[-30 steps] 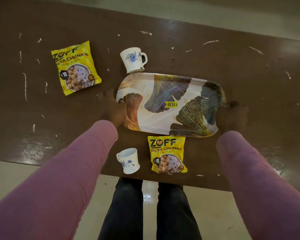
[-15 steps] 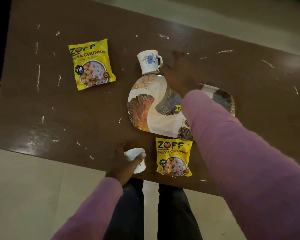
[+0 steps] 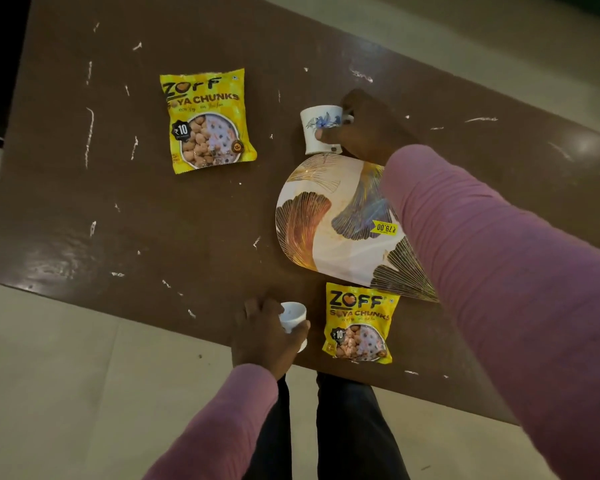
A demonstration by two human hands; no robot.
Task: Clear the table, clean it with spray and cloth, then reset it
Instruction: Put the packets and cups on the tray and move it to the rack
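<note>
A patterned oval tray (image 3: 323,230) lies on the brown table (image 3: 174,216), half hidden by my right sleeve. My right hand (image 3: 364,129) reaches over it and grips the far white cup with a blue flower (image 3: 317,129) by its handle side, thumb on the cup's wall. My left hand (image 3: 264,334) wraps round the near white cup (image 3: 293,315) at the table's front edge. One yellow soya chunks packet (image 3: 207,121) lies at the far left, another packet (image 3: 359,323) just in front of the tray.
White scratch marks and specks dot the table top. Pale floor (image 3: 66,375) shows beyond the front edge, and my dark-trousered legs (image 3: 326,427) stand against that edge.
Both hands left the tray's ends. The right hand reached across the tray and closed on the far cup; the left hand dropped to the near cup and gripped it.
</note>
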